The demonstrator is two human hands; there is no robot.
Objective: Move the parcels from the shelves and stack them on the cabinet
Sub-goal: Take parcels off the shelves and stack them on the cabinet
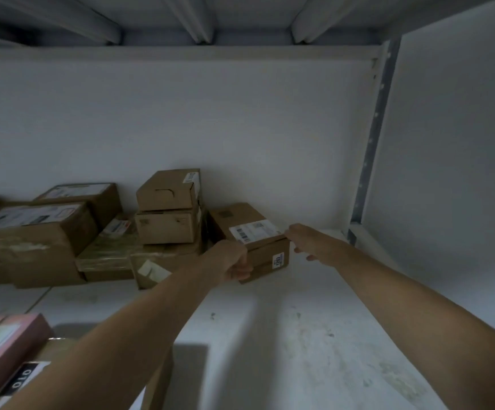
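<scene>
A brown cardboard parcel (pixel 250 232) with a white shipping label on top sits deep on the white shelf (pixel 284 321), near the back wall. My left hand (pixel 231 261) grips its near left corner, fingers curled round the edge. My right hand (pixel 302 239) reaches to its right side and touches the top right corner; its fingertips are partly hidden, so I cannot tell its grip. Both arms stretch far into the shelf.
Left of that parcel stand two small stacked boxes (pixel 168 207) on flat parcels (pixel 116 253). Larger boxes (pixel 30 232) fill the far left. A pink box (pixel 6 347) lies at the near left. A grey upright post (pixel 373 137) bounds the shelf on the right.
</scene>
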